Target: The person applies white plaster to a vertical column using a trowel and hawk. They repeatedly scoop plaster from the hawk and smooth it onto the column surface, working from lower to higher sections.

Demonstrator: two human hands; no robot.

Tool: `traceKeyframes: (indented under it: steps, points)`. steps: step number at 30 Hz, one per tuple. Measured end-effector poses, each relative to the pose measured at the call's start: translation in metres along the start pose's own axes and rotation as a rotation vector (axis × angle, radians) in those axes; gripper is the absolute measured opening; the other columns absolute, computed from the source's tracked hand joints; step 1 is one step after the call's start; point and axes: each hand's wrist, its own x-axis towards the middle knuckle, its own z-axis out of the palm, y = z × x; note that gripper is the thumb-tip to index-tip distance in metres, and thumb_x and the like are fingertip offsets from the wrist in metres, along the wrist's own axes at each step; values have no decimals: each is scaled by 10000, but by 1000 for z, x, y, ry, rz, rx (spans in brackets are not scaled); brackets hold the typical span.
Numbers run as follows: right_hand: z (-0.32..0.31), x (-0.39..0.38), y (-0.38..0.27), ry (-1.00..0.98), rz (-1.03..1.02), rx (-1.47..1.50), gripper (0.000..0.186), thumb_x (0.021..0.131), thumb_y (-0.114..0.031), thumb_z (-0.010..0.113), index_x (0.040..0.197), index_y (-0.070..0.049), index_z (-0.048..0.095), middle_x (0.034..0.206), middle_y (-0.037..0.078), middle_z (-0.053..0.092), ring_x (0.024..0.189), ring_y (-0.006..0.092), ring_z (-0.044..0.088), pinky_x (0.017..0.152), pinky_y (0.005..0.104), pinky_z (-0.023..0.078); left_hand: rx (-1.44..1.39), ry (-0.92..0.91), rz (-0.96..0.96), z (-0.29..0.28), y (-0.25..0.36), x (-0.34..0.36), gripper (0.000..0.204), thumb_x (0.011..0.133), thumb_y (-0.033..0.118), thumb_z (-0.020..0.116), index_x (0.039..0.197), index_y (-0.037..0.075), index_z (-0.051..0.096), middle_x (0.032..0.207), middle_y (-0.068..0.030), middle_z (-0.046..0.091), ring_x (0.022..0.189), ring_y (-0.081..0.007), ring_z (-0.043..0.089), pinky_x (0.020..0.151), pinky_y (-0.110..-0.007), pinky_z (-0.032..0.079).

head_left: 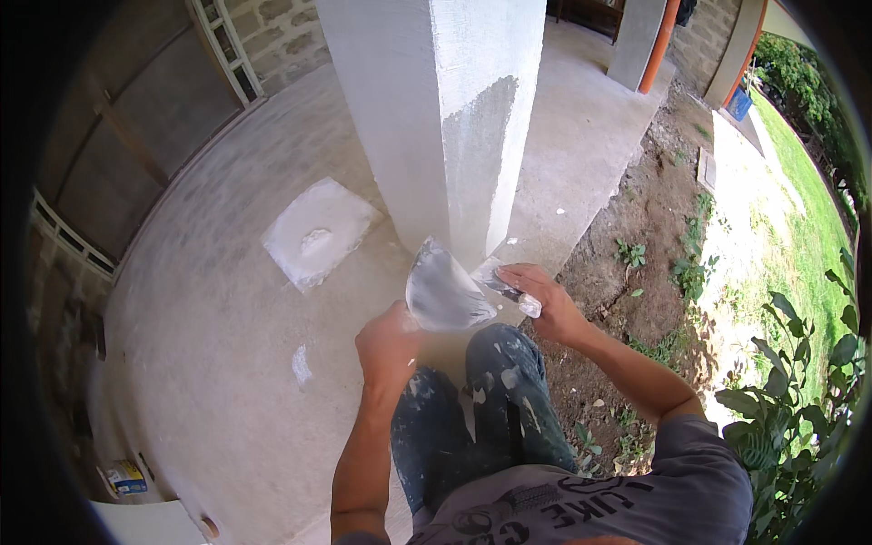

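My left hand (pixel 388 343) is closed on the edge of a curved, bowl-like grey-and-white piece (pixel 443 292) smeared with white paste; its exact kind is unclear. In my right hand (pixel 548 300) is a putty knife (pixel 495 277), its whitened blade pointing left, close to the curved piece's right side. Just beyond both hands rises a square pillar (pixel 391 109) coated in white. A darker grey patch (pixel 481 136) shows on its right face.
On the concrete floor (pixel 218 300) to the left lies a white-smeared square sheet (pixel 291 259) with a paste mound (pixel 316 240). A white smear (pixel 302 363) is nearer. Right of the slab edge are bare soil (pixel 627 245) and plants (pixel 790 381). A yellow-and-blue package (pixel 127 477) sits at lower left.
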Motion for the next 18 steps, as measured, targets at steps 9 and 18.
traceKeyframes:
  steps: [9,18]
  points:
    - [-17,59,291,433,1009,581,255,804,92,719,1057,115,703,968,144,701,909,298,704,801,483,572,-5,-129,-77,11,-3,-26,306,892,283,862,1057,45,766,936,-235,765,919,-487,720,791,-476,563]
    - [-119,180,276,116,871,717,268,850,92,690,1118,108,694,1068,178,723,990,353,747,934,493,625,-25,-169,-123,19,-36,-70,358,886,331,883,1077,44,786,952,-255,770,925,-494,730,781,-476,568]
